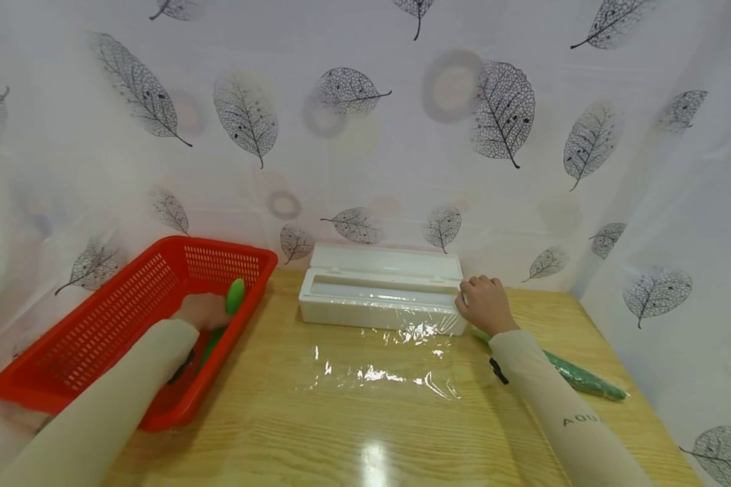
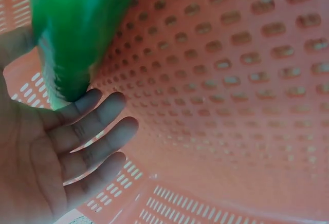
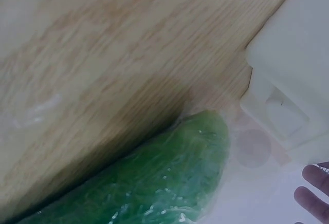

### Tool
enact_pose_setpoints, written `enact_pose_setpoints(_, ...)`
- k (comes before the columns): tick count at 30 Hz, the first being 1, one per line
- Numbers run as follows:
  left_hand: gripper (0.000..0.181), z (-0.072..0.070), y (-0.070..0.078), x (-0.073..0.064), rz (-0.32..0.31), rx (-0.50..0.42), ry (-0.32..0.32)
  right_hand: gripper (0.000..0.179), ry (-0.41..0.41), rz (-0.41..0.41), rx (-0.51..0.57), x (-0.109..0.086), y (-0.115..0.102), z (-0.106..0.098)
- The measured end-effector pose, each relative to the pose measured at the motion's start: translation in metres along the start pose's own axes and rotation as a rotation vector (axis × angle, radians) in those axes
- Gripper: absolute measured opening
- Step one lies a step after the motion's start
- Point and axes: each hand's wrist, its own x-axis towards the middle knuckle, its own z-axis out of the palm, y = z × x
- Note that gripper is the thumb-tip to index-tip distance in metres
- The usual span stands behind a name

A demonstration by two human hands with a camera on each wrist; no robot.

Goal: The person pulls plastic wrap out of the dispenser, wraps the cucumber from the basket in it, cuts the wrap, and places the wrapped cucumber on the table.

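Observation:
Inside the red basket (image 1: 176,423), my left hand (image 1: 204,311) is at a smooth green cucumber (image 1: 235,295). In the left wrist view its fingers are spread and nearly straight, the thumb and forefinger on either side of the cucumber's end (image 2: 77,39). My right hand (image 1: 486,306) grips the right end of a white cling film dispenser (image 1: 378,314), fingers bent over the corner; only some fingertips (image 3: 313,183) show in the right wrist view. The dispenser's lid (image 1: 384,257) stands raised. Clear film (image 1: 378,375) stretches from it over the table front.
A film-wrapped cucumber (image 1: 585,379) lies on the wooden table (image 1: 317,439) at the right, partly under my right forearm. A dark item (image 1: 181,368) is in the basket beneath my left arm. A leaf-patterned curtain (image 1: 365,155) hangs behind and along the sides.

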Motion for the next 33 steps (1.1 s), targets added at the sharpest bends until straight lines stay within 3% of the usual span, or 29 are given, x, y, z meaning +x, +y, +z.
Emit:
enact_pose_setpoints(4, 0.034, 0.004, -0.001, 0.002, -0.012, -0.033, 0.026, 0.018, -0.001, 0.004, 0.001, -0.001, 0.000, 0.000)
enact_pose_setpoints(10, 0.046, 0.003, -0.005, 0.003, -0.089, -0.133, 0.028, 0.017, -0.008, 0.008, -0.004, -0.002, -0.001, 0.000)
enact_pose_setpoints(20, 0.060, -0.013, -0.017, -0.007, -0.066, -0.071, 0.108, 0.018, -0.007, 0.010, -0.003, -0.003, -0.001, 0.001)
enact_pose_setpoints(25, 0.074, -0.027, -0.024, -0.014, -0.041, 0.023, 0.195, 0.018, -0.012, 0.013, 0.004, -0.003, -0.001, 0.001)
enact_pose_setpoints(29, 0.064, -0.039, -0.024, -0.020, -0.006, 0.079, 0.293, 0.019, -0.007, 0.005, 0.001, -0.002, -0.001, 0.001)
enact_pose_setpoints(33, 0.060, -0.053, -0.013, -0.031, 0.048, 0.147, 0.416, 0.018, 0.001, 0.000, 0.003, -0.001, 0.000, 0.001)
